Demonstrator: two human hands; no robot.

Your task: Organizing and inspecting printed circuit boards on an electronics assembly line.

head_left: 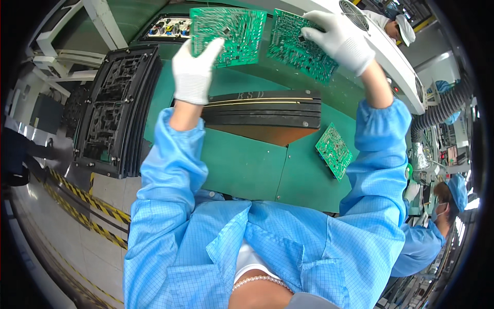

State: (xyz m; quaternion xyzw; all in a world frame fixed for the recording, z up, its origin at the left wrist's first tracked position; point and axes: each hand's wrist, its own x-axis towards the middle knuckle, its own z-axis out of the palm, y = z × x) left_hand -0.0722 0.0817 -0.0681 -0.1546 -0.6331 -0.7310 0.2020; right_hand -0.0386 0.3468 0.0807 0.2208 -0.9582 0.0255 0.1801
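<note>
My left hand [194,67], in a white glove, grips a green circuit board [234,38] by its left edge, thumb across its face. A second green circuit board [293,49] hangs tilted from my right hand [339,41], also gloved, which pinches its upper right part. Both boards are raised above the bench, side by side with a narrow gap, and slightly blurred. Below them a stack of black fixture trays [262,110] stands on the green bench top [242,159]. A third circuit board [334,151] lies on the bench by my right forearm.
Another stack of black slotted trays [116,108] stands at the left edge. At the back, a tray of populated boards [170,27] sits near a white machine housing [381,56]. A grey flexible duct [442,108] runs at right. Two other people [427,234] are on the right side.
</note>
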